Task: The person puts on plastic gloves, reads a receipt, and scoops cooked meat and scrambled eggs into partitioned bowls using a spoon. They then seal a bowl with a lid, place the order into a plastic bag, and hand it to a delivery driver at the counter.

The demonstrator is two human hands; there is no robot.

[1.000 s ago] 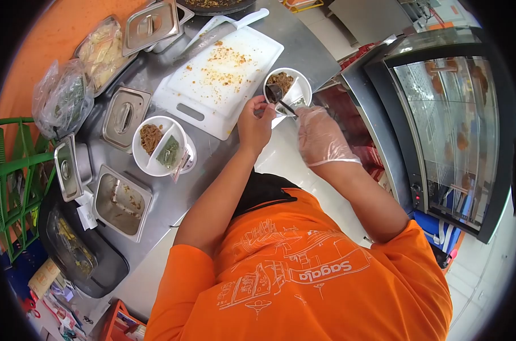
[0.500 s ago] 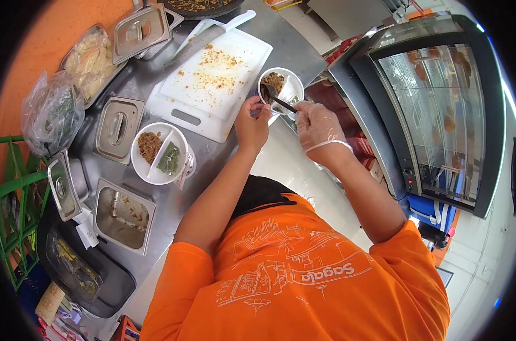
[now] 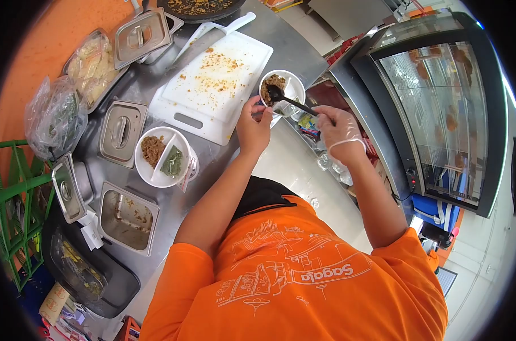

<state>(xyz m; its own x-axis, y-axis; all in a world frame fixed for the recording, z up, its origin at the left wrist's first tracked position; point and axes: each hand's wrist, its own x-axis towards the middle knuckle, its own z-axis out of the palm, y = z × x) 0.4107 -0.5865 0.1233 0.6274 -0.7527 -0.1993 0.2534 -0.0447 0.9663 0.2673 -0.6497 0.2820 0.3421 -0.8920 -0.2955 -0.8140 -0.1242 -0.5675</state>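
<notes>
My right hand (image 3: 340, 133), in a clear plastic glove, is closed around the handle of a black spoon (image 3: 296, 104). The spoon's round end rests on or just over shredded brown food (image 3: 267, 85) in a white divided bowl (image 3: 294, 73). My bare left hand (image 3: 254, 126) grips the near left side of that bowl, partly hidden behind it. Something green lies in another compartment, partly under the spoon. To the left stands a second white divided bowl (image 3: 178, 136), with brown food (image 3: 152, 150) and a green packet (image 3: 171, 162) in separate compartments.
A crumb-strewn white cutting board (image 3: 212, 74) carries a large knife (image 3: 204, 42). Lidded steel pans (image 3: 121, 132), an open steel pan (image 3: 128, 218), a plastic bag (image 3: 56, 116) and a green basket (image 3: 19, 199) crowd the left. A glass display cabinet (image 3: 434, 113) stands right.
My right hand has moved right and slightly down, drawing the spoon to a flatter angle, so its round end now shows above the brown food. My left hand stays on the bowl.
</notes>
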